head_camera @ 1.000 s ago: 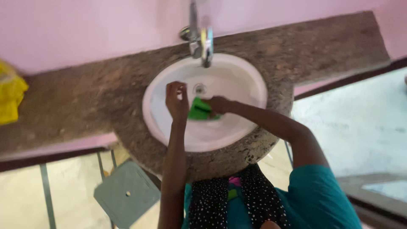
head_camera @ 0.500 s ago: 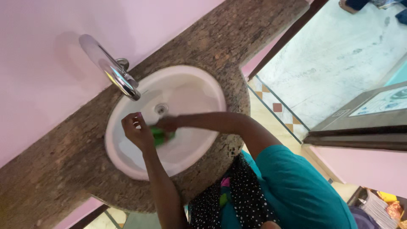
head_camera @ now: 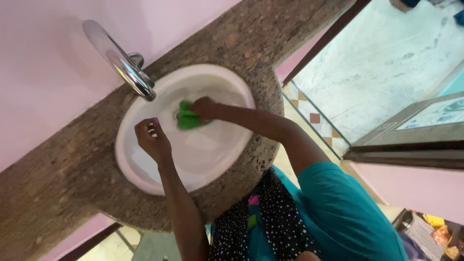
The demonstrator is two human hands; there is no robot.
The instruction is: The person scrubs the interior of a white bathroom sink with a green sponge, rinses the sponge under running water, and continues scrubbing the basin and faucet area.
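Observation:
A white oval sink [head_camera: 145,174] is set in a speckled brown stone counter [head_camera: 63,174]. My right hand [head_camera: 204,107] presses a green scrub pad [head_camera: 187,119] against the basin near the drain, under the chrome tap [head_camera: 126,67]. My left hand [head_camera: 152,140] hovers over the left part of the basin with its fingers loosely curled and nothing visible in it.
A pink wall [head_camera: 43,63] rises behind the counter. To the right lies a pale floor [head_camera: 386,58] with a patterned tile strip [head_camera: 314,118] and a dark door frame [head_camera: 401,154]. Small items [head_camera: 430,234] sit at the lower right corner.
The view swung so the counter now runs diagonally. My right hand slid the green pad up the basin toward the drain and tap. My left hand stayed over the basin.

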